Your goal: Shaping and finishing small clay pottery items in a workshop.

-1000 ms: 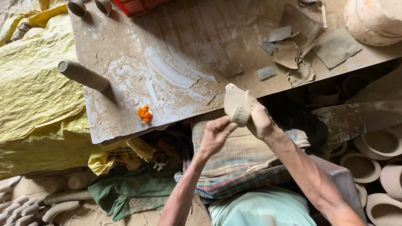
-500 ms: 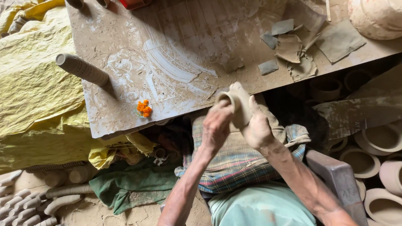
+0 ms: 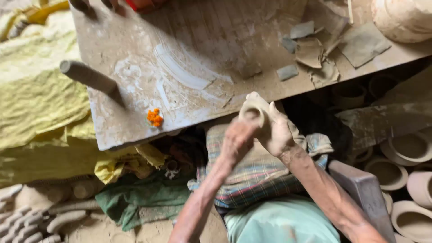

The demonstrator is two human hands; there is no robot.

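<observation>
**Both hands cup a small clay pot over the lap**

The small clay pot [image 3: 253, 113] sits between the two hands, held just off the near edge of the work board [image 3: 135, 90] and above the checked cloth [image 3: 256, 175] on the person's lap. Its open mouth faces the camera. The right hand [image 3: 281, 135] wraps the pot from behind and below, fingers pressed together against its wall, which looks like a way to support the soft shape. The left hand [image 3: 236, 140] comes in from the near side with its fingers bunched against the rim; whether the thumb goes inside the mouth cannot be told. Both hands are coated in pale clay.

On the board lie a grey clay roll [image 3: 87, 76], a small orange flower [image 3: 155, 118] near the front edge, and several flat clay scraps [image 3: 310, 51] towards the far right. They are kept well apart from the hands, probably so the middle stays free for working; smear marks show there. A big rounded clay vessel [image 3: 402, 18] stands at the far right corner; what is in it cannot be seen.

To the right, below the board, stand open clay bowls [image 3: 407, 148]. Those whose insides show are empty. Yellow cloth [image 3: 40, 103] covers the ground at the left.
</observation>
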